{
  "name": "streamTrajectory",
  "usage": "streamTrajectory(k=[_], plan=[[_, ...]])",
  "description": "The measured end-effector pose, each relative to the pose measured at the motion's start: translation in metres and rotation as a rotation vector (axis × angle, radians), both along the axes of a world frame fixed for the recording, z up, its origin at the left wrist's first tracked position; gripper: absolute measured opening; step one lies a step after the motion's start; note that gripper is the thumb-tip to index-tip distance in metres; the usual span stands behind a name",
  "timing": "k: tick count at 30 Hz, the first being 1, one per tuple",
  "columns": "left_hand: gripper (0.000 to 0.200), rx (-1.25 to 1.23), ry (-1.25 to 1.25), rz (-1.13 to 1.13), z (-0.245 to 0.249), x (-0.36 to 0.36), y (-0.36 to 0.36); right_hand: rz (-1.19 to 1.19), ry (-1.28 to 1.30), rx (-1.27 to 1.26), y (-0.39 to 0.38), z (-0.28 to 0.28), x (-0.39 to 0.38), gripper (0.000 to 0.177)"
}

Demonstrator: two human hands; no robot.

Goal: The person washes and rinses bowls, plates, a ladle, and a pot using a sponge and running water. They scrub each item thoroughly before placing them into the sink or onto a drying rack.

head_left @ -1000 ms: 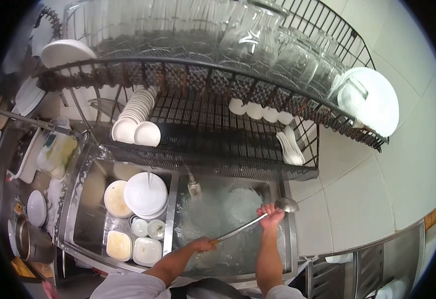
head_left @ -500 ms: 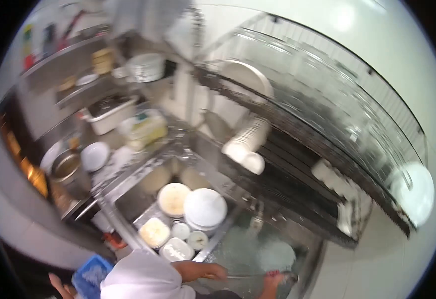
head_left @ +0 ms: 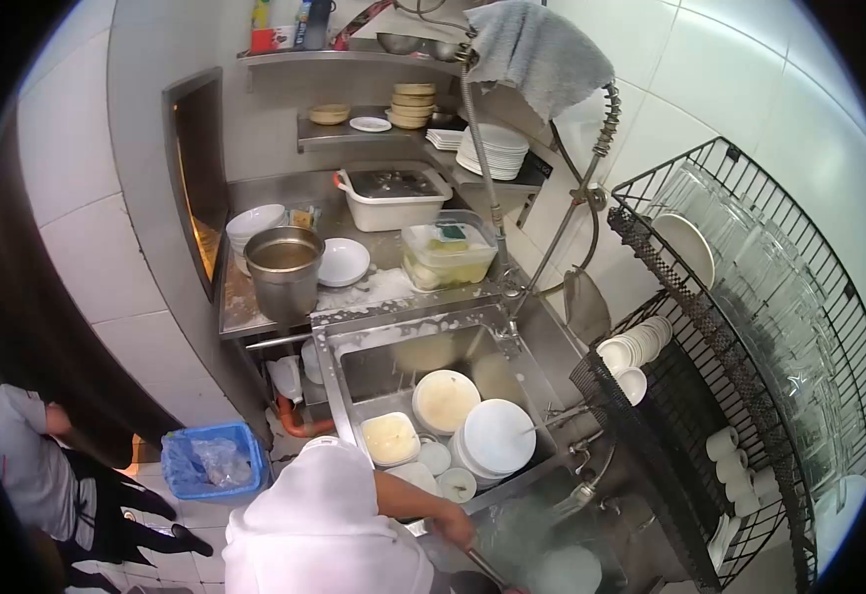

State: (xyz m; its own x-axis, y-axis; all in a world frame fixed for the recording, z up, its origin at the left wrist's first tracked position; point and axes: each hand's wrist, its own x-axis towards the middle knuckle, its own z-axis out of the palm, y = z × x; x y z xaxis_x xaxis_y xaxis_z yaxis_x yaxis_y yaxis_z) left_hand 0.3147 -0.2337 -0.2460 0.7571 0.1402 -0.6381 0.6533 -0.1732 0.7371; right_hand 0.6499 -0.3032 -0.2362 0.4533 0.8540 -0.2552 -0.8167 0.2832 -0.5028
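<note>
My left hand is at the bottom centre, its fingers wrapped round a long thin handle that slants down to the right. The white sleeve of that arm fills the lower left. My right hand is outside the frame. Right of my left hand, a round white plate lies in cloudy water in the sink basin, beneath a tap. In the neighbouring basin sit stacked white plates, a round dish with pale residue, a square dish and small bowls.
A black rack with glasses, bowls and cups stands at right. Behind are a metal pot, a white tub and a plastic container. A spray hose hangs above. At left are a blue bin and another person.
The view has swung left, bringing the bin and the other person further in. My right hand, visible before near the far end of the handle, has left the frame. My left hand still grips it.
</note>
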Motion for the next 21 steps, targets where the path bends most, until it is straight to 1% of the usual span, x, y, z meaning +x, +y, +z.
streamTrajectory(k=[1, 3, 5, 6, 8, 9, 10, 12, 13, 14, 15, 17, 18, 21], plan=[[0.043, 0.014, -0.07, 0.036, -0.008, -0.003, -0.001, 0.019, -0.011, 0.071, -0.003, 0.009, 0.0, 0.033], [0.042, 0.039, -0.211, 0.105, -0.046, 0.003, 0.0, 0.063, -0.027, 0.194, -0.01, 0.022, 0.007, 0.031], [0.038, 0.334, -0.353, 0.185, -0.064, 0.013, -0.007, 0.109, -0.055, 0.31, -0.016, 0.037, 0.012, 0.03], [0.037, 0.479, -0.421, 0.225, -0.05, 0.01, -0.011, 0.134, -0.07, 0.365, -0.019, 0.043, 0.015, 0.029], [0.036, 0.301, -0.352, 0.26, -0.021, 0.011, -0.013, 0.199, -0.1, 0.475, -0.026, 0.054, 0.024, 0.028], [0.036, 0.209, -0.318, 0.272, 0.002, 0.01, -0.014, 0.216, -0.116, 0.514, -0.029, 0.061, 0.029, 0.027], [0.036, 0.207, -0.334, 0.272, 0.004, 0.012, -0.011, 0.24, -0.142, 0.561, -0.03, 0.065, 0.032, 0.026], [0.037, 0.208, -0.358, 0.274, 0.006, 0.011, -0.004, 0.166, -0.121, 0.505, -0.03, 0.096, 0.012, 0.025], [0.036, 0.308, -0.352, 0.311, 0.01, 0.005, -0.003, 0.13, -0.108, 0.479, -0.029, 0.106, 0.003, 0.025], [0.035, 0.407, -0.345, 0.348, 0.023, -0.004, -0.005, 0.16, -0.118, 0.494, -0.028, 0.103, 0.001, 0.025], [0.034, 0.507, -0.338, 0.384, 0.036, -0.014, -0.006, 0.171, -0.095, 0.464, -0.029, 0.09, 0.002, 0.026], [0.033, 0.591, -0.274, 0.418, 0.069, -0.042, -0.007, 0.192, -0.047, 0.407, -0.035, 0.062, -0.001, 0.028], [0.033, 0.631, -0.241, 0.436, 0.077, -0.053, -0.009, 0.227, 0.093, 0.423, -0.039, 0.06, -0.016, 0.03], [0.034, 0.664, -0.233, 0.443, 0.063, -0.076, -0.003, 0.209, 0.129, 0.322, -0.047, 0.035, -0.042, 0.03]])
